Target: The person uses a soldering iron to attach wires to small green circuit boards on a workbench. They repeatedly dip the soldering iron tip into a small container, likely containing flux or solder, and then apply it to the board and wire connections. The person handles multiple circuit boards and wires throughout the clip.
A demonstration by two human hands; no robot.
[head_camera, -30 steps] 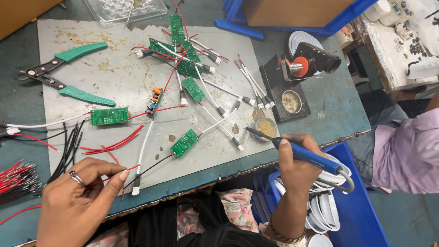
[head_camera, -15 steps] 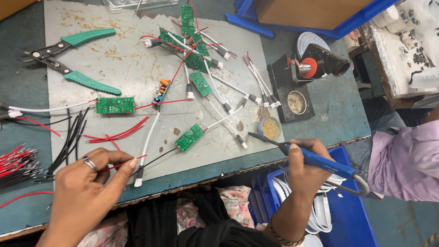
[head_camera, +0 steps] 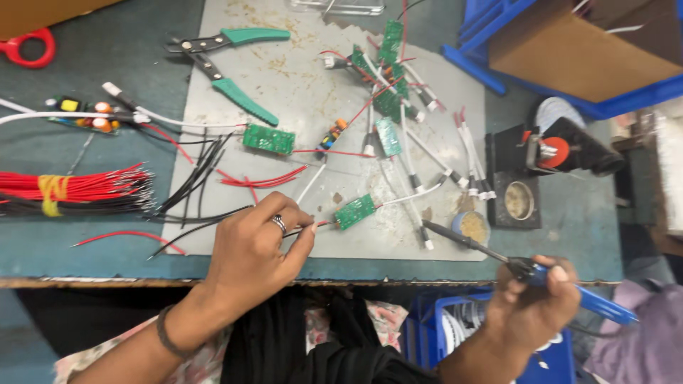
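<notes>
Green circuit board (head_camera: 354, 211) wire in left hand (head_camera: 252, 249) grip; soldering iron (head_camera: 523, 269) in right hand (head_camera: 533, 306) grip

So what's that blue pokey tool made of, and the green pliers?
The soldering iron in the right hand seems to have a glossy blue plastic handle and a dark, dull metal tip. The pliers look like grey steel jaws with matte green grips, ribbed along one edge, probably rubbery plastic.

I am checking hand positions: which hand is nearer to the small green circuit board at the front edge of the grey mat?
Left. The left hand pinches a wire just left of the green circuit board. The right hand is farther off, lower right, holding a blue soldering iron.
</notes>
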